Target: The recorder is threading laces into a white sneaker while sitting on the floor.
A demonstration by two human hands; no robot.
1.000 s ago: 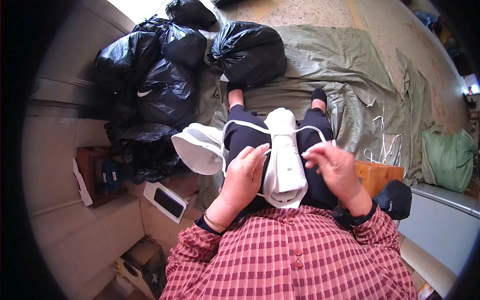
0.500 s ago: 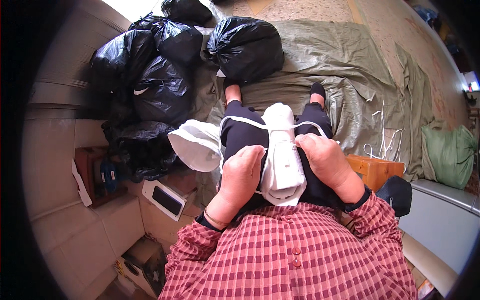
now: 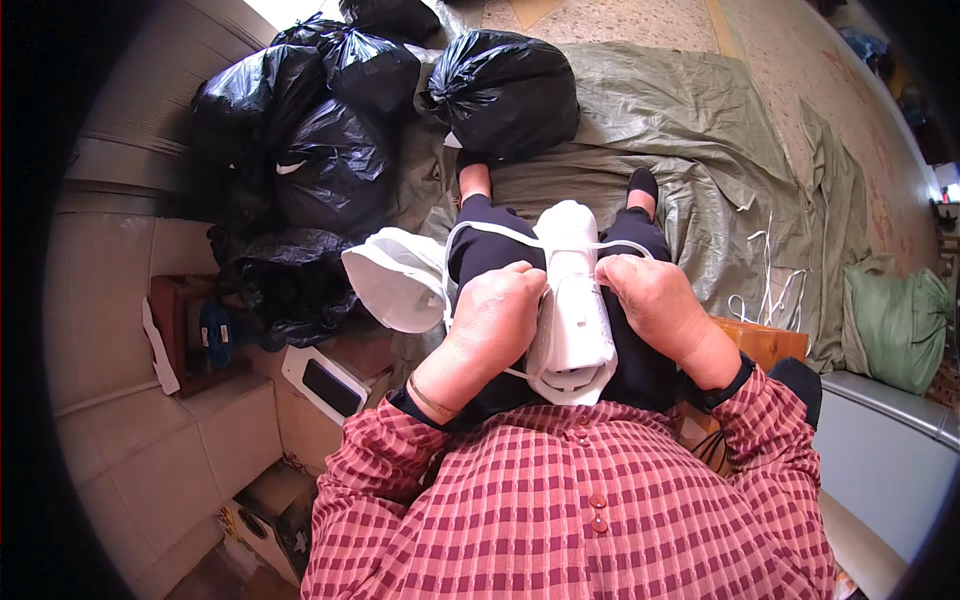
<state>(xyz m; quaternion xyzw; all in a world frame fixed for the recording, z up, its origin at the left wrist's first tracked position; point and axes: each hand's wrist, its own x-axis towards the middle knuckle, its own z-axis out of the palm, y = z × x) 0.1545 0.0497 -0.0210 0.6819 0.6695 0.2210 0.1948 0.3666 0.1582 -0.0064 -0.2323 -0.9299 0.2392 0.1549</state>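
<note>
A long white bundle (image 3: 578, 335) of nested, cup-shaped pieces, like stacked dust masks, lies lengthwise between my thighs. White bands (image 3: 500, 233) loop out from it to both sides. My left hand (image 3: 497, 312) is closed at the bundle's left side, and my right hand (image 3: 655, 300) is closed at its right side. Between them a thin white cord (image 3: 572, 279) crosses the top of the bundle, its ends running into my fingers. Left of the bundle, a separate white cup-shaped piece (image 3: 393, 280) rests by my left knee.
Several full black plastic bags (image 3: 335, 165) are heaped at the far left, with another (image 3: 505, 95) beyond my feet. A grey-green tarp (image 3: 680, 120) covers the floor. Right of me are a wooden stool (image 3: 765, 342) with white cords on it and a green sack (image 3: 897, 325).
My fists have come slightly closer together over the bundle, my left one moving inward. The whole view has shifted a little.
</note>
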